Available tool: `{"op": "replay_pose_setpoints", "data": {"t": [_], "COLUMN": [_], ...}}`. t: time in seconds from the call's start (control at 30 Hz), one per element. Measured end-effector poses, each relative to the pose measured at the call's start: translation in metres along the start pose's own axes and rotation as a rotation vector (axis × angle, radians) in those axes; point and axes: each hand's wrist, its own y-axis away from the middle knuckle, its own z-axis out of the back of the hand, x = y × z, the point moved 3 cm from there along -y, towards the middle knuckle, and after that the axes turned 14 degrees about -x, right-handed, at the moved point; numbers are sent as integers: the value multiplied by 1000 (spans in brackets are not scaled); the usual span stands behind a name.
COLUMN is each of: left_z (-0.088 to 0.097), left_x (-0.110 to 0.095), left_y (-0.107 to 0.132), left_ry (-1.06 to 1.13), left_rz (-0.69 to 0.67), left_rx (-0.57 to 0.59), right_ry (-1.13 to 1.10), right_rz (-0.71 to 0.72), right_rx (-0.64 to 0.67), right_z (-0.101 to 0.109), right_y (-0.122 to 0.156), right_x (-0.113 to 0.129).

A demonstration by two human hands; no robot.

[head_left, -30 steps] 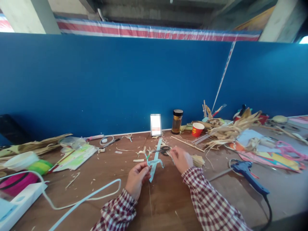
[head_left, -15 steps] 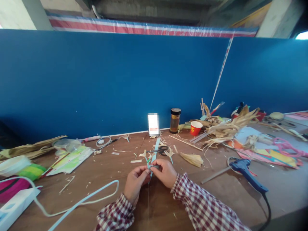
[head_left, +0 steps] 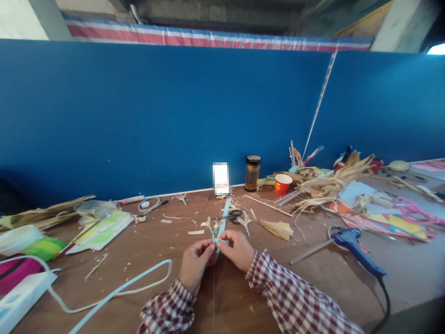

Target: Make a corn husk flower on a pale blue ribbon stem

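My left hand (head_left: 195, 265) is closed in a pinch round the thin green stem of a small husk flower (head_left: 210, 224), whose pale petals stand up above the fingertips. Close beside it, my right hand (head_left: 240, 251) pinches a narrow light-blue strip (head_left: 221, 240) against the stem. A longer light-blue band (head_left: 226, 214) lies on the table behind the fingers. Black scissors (head_left: 235, 214) rest across that band. Another small husk flower (head_left: 245, 222) lies just right of them, and a further one (head_left: 182, 198) is farther back on the left.
To the right lies a blue glue gun (head_left: 358, 250) with its cord. A red paper cup (head_left: 282, 184), a dark-lidded jar (head_left: 253, 174) and piled corn husks (head_left: 323, 185) stand along the blue partition (head_left: 174, 116). A power strip (head_left: 24, 297) and white cable (head_left: 118, 293) occupy the left.
Both hands stay in nearly the same place. The strip at the right fingertips has turned slightly against the stem. The whole view has shifted a little.
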Motion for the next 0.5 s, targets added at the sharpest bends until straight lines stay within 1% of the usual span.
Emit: {"op": "replay_pose_setpoints", "data": {"t": [0.23, 0.5], "left_z": [-2, -1], "left_x": [-1, -1], "left_y": [3, 2], "left_ry": [45, 6], "left_rz": [33, 23], "left_rx": [23, -11], "right_ry": [-8, 56], "right_rz": [-5, -10], "right_rx": [-30, -35], "right_z": [1, 1], "right_y": [0, 0], "right_x": [1, 0]}}
